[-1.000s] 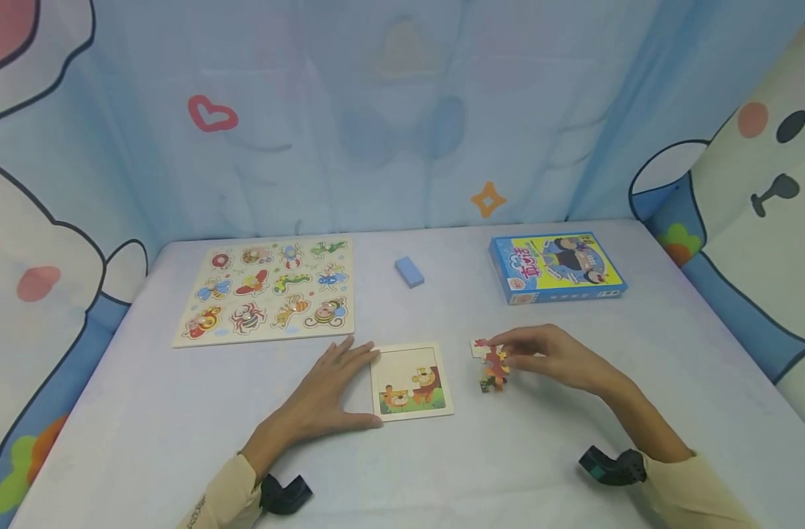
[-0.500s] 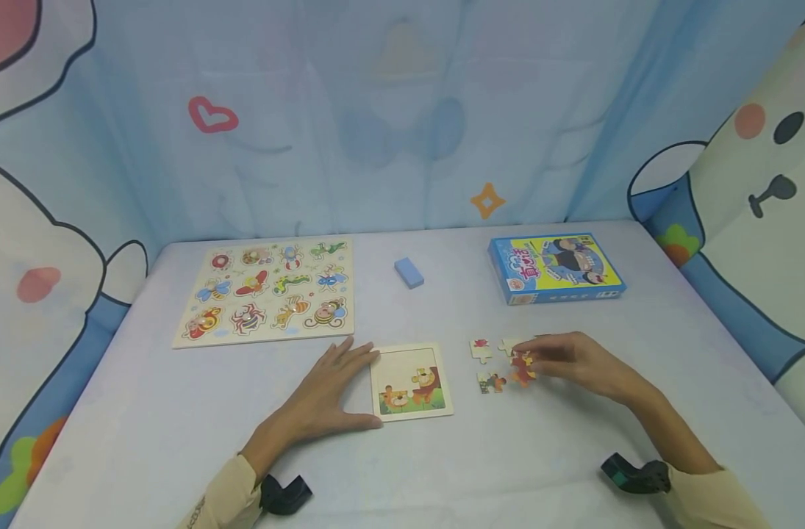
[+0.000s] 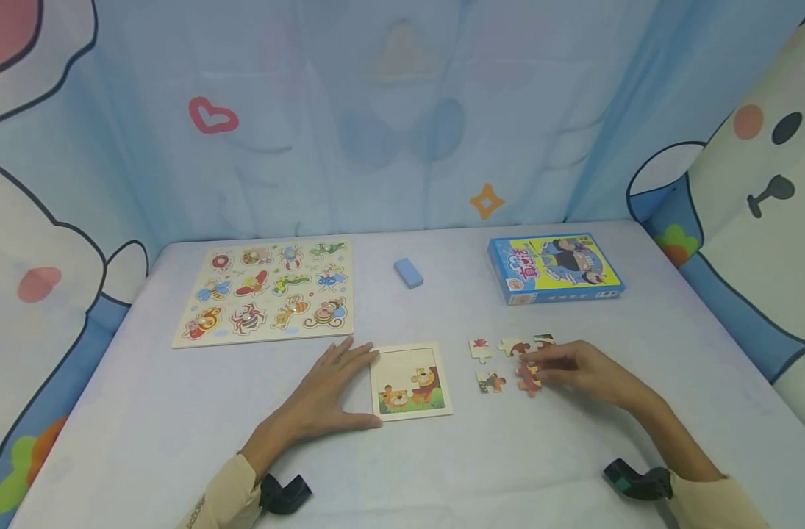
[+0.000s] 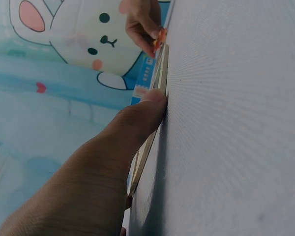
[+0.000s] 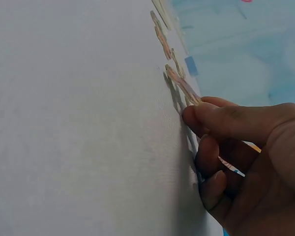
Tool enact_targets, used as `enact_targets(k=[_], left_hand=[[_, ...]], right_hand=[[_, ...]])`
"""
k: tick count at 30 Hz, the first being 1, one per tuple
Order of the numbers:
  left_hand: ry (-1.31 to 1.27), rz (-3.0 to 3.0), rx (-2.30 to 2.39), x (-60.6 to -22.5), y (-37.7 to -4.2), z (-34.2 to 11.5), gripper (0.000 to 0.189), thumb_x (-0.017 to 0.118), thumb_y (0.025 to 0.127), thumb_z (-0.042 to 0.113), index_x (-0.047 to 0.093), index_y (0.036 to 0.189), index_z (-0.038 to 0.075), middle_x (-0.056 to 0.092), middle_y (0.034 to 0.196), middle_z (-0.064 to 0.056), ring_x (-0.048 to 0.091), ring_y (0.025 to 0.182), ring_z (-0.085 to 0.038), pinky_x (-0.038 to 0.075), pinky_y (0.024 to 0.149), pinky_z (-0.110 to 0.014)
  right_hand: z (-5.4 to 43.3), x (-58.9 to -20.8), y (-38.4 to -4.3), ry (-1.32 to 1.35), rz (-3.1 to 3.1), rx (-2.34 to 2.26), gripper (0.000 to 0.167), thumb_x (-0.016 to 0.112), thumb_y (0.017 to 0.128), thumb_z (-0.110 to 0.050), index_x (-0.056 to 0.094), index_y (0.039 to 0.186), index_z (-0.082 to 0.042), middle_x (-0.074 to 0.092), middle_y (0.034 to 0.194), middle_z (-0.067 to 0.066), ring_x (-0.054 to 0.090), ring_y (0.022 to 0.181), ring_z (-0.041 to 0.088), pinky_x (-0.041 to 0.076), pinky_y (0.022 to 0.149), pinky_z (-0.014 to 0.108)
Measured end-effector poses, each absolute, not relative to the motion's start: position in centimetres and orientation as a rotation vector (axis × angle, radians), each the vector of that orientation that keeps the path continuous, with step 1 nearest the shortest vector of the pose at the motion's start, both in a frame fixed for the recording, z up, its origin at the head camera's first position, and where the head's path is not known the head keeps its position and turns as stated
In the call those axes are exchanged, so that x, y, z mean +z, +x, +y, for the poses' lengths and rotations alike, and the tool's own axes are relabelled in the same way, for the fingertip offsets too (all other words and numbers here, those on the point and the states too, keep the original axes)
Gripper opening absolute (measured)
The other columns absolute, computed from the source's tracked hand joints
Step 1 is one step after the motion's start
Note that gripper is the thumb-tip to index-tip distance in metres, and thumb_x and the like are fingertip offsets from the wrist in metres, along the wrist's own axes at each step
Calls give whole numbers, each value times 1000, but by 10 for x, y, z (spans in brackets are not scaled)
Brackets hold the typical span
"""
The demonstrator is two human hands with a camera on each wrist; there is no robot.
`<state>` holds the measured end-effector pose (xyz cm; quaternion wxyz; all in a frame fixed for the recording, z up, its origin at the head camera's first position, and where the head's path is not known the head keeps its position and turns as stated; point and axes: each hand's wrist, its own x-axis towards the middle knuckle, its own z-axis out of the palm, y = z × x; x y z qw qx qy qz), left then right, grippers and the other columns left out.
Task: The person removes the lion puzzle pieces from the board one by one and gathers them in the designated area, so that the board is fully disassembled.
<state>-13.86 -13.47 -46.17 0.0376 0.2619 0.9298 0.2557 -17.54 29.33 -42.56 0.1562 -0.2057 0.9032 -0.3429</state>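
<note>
My left hand (image 3: 319,393) lies beside a small square puzzle tray (image 3: 397,361), its fingers and thumb stretched out and touching the tray's left edge. Fitted pieces show bear faces along the tray's lower part. In the right wrist view, my right hand (image 5: 250,147) pinches a reddish-brown puzzle piece (image 5: 184,86) between thumb and finger, tilted, with one end lifted off the cloth. The same puzzle piece (image 3: 528,380) appears in the head view, partly covered by the fingertips. Loose pieces lie around it: one with a red flower (image 3: 480,350), one green and brown (image 3: 490,382).
Behind the held piece lie two more loose pieces, a brown one (image 3: 514,347) and a dark-edged one (image 3: 544,340). An insect puzzle board (image 3: 263,332) is at back left, a blue block (image 3: 409,272) at back centre, a blue puzzle box (image 3: 557,268) at back right.
My right hand has moved right with the pinched piece, then slightly nearer, uncovering the loose pieces behind and left of it. My left hand and the tray have stayed in place.
</note>
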Motion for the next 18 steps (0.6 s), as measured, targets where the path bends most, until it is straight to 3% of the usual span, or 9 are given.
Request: enact_targets(k=[4,11,18], left_hand=[[803,2853,782,-463,-139,-135,97,65,71,73,34,149,25,28,156,8,7,148,-19,6,121,-43],[810,2853,794,-464,-140,-135,98,66,70,73,34,149,25,28,156,9,7,148,-18,6,121,-41],[818,2855,797,-464,-139,-135,98,66,70,73,35,149,24,28,156,8,8,148,-19,6,121,-42]], right_hand=[[291,-424,-178,-603,2583,-932,31,67,89,-14,68,120,-12,62,127,13,52,122,39,52,94,44],[293,-423,-183,-658,2562,-866,32,68,89,-19,68,121,-15,63,127,10,55,119,34,51,88,18],[293,-421,-186,-633,2539,-856,32,67,89,-18,68,121,-16,62,127,13,56,114,30,51,85,18]])
